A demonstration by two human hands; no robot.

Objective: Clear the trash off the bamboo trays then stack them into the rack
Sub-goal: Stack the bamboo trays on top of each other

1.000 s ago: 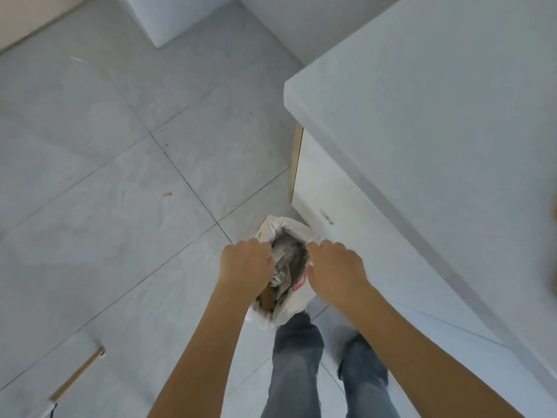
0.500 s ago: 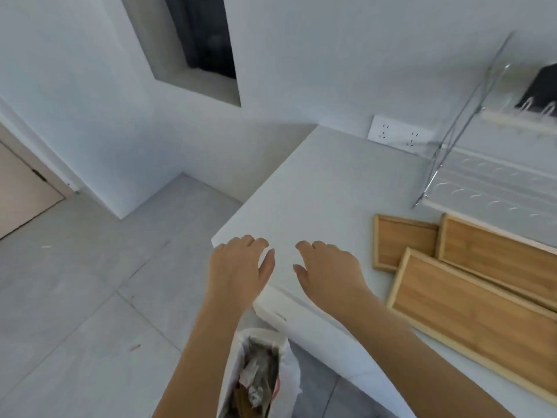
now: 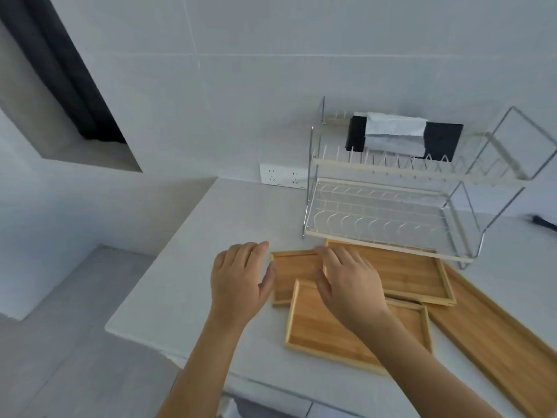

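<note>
Fingers (image 3: 247,251) of the left hand (image 3: 238,285) are loosely spread and hold nothing; the hand hovers just left of the small tray (image 3: 291,274), palm down over the counter (image 3: 211,267). Those of the right hand (image 3: 349,285) are likewise relaxed and empty, above the spot where the small tray, the near tray (image 3: 328,330) and the far tray (image 3: 407,276) meet. Whether any fingertip touches wood cannot be told.

Landmark: the rack (image 3: 391,206), standing at the back of the counter against the wall. All four trays lie flat just in front of it: the far tray right against its lower rail, the small tray to the front-left, the near tray closer to the person and overlapping the small tray's corner, and the long tray (image 3: 497,336) off to the front-right, slanted. No trash shows on any of them, so clearing looks done and stacking seems next. The rack's lower tier is bare; a black-and-white tissue pack (image 3: 401,134) sits on top.

To do this well, take the topmost tray first, probably the near one, since it overlaps the small tray. Grip both long edges, lift clear so the rims do not drag, then tip it on edge and slot it between the lower wires.
</note>
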